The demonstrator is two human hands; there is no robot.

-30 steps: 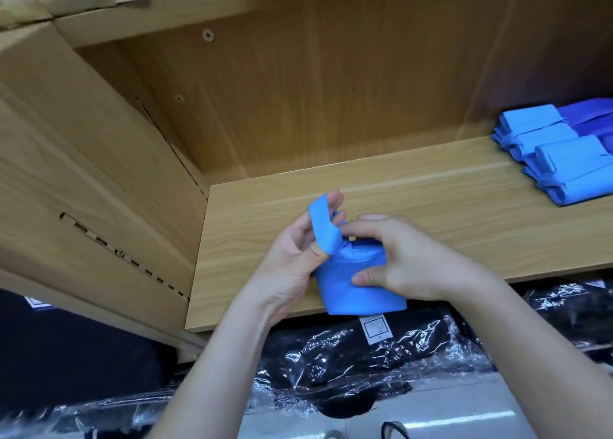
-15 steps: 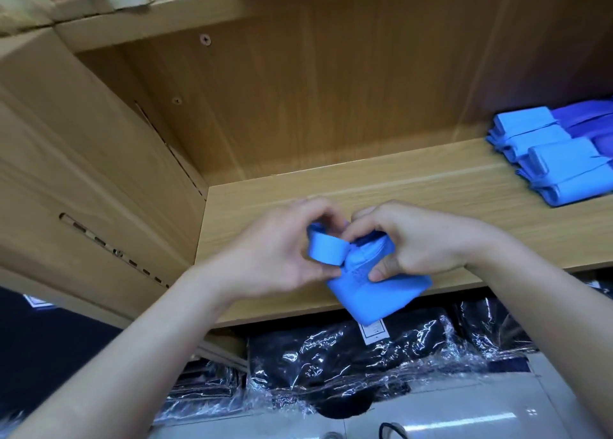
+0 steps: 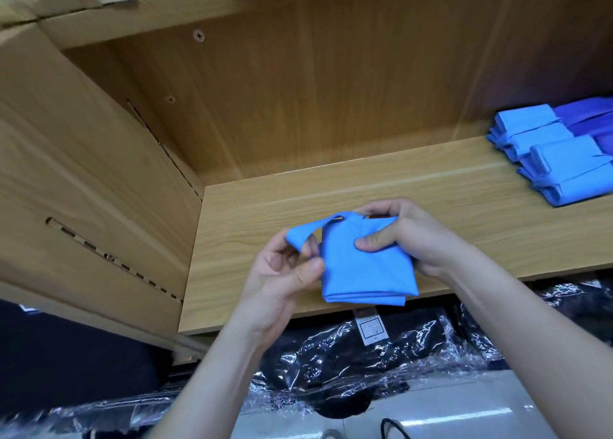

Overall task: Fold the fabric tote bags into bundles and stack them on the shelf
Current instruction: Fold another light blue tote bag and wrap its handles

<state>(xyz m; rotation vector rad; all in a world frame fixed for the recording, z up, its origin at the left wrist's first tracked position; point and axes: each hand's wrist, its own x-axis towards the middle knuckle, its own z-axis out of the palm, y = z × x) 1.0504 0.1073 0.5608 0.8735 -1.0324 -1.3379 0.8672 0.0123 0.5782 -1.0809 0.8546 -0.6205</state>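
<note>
Blue strap (image 3: 300,236) is pinched by the left hand (image 3: 282,276) at nine o'clock of the folded tote bag (image 3: 361,273), gripped by the right hand (image 3: 411,239) over the shelf (image 3: 431,186) edge. Likely the binding step; next, wrap it round snugly.

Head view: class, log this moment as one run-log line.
left hand: holds strap | right hand: grips folded blue bag | shelf: finished bundles stacked at right

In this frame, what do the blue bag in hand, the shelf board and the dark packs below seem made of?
Blue bag: thin matte fabric, weave unclear; it folds in soft layers. Shelf board: wood-grain laminate or veneer, slight sheen; cannot tell which. Dark packs: black contents in clear glossy plastic film, crinkled with glints.
</note>
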